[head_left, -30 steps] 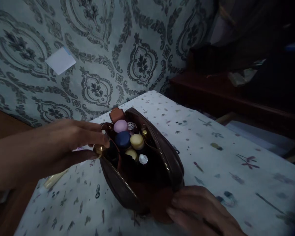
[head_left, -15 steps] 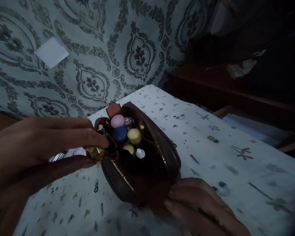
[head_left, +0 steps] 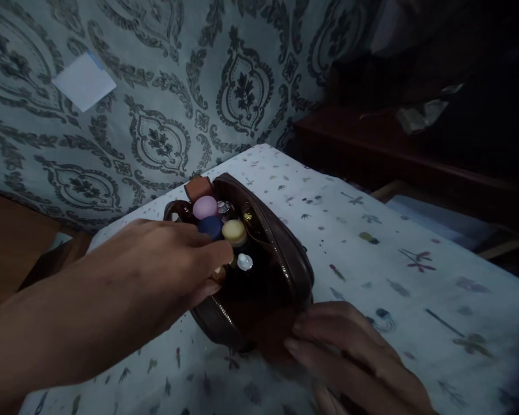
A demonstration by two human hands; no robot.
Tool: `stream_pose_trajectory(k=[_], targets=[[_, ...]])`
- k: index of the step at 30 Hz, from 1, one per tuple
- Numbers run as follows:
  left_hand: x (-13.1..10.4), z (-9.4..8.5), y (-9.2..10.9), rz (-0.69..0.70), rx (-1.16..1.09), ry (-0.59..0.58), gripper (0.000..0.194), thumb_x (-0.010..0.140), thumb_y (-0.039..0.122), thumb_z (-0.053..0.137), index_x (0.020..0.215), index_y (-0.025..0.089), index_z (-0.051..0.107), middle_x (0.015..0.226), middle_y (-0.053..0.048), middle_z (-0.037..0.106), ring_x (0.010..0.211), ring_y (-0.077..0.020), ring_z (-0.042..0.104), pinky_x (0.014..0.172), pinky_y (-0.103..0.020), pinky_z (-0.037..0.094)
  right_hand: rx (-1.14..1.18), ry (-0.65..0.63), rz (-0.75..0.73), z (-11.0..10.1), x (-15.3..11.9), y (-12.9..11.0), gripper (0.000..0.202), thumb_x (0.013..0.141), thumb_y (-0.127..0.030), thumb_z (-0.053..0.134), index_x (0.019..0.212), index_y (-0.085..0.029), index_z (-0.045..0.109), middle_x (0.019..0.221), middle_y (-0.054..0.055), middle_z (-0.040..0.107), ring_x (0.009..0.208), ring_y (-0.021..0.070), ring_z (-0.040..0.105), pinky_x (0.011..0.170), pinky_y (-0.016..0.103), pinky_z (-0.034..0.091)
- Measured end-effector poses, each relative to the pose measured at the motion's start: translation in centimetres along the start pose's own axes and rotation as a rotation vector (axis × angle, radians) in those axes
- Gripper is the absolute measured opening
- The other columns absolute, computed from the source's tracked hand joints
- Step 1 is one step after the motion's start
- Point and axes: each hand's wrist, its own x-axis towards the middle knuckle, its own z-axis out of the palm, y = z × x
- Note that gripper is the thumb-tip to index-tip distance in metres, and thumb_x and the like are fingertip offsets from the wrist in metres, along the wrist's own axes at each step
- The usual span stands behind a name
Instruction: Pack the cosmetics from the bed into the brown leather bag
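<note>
A dark brown zipped bag (head_left: 300, 274) lies unzipped on the cloth, its mouth facing up. Inside stand a pink round cap (head_left: 205, 207), a navy blue cap (head_left: 210, 227), a pale yellow cap (head_left: 234, 231) and a white-topped bottle (head_left: 244, 262). My left hand (head_left: 173, 256) is closed over the bag's near left rim. Between its thumb and fingers shows a bit of a gold-capped bottle (head_left: 218, 274); the rest is hidden. My right hand (head_left: 350, 351) pinches the brown end flap (head_left: 274, 343) at the bag's near end.
The table with its white patterned cloth (head_left: 372, 276) runs up to a wall with damask wallpaper (head_left: 160, 141). A white paper (head_left: 85, 80) is on the wall. Dark reddish furniture (head_left: 341, 138) stands at the right, an open drawer with pale contents (head_left: 436, 222) below it.
My left hand has moved right, from beside the bag to over its opening, carrying the gold-capped bottle. My right hand stays at the flap. The view has shifted slightly.
</note>
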Motion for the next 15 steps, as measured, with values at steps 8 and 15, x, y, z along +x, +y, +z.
stream_pose_trajectory(k=[8,15], targets=[[1.5,1.5,0.2,0.082,-0.011,-0.107,0.005,0.094,0.021,0.056,0.096,0.026,0.055,0.082,0.003,0.061,0.069,-0.014,0.054,0.058,-0.03,0.029,0.011,0.002,-0.01,0.2,-0.3,0.2,0.029,0.086,-0.002,0.052,0.113,-0.01,0.061,0.102,0.012,0.062,0.099,0.0219,0.063,0.081,0.038,0.059],[2.6,1.6,1.2,0.013,0.103,-0.186,0.012,0.088,0.02,0.059,0.076,0.022,0.056,0.069,0.002,0.057,0.061,-0.0172,0.048,0.057,-0.031,0.021,0.009,0.046,-0.038,0.3,-0.2,0.5,0.026,0.085,-0.005,0.055,0.109,-0.011,0.064,0.096,0.011,0.066,0.094,0.023,0.065,0.076,0.039,0.059]])
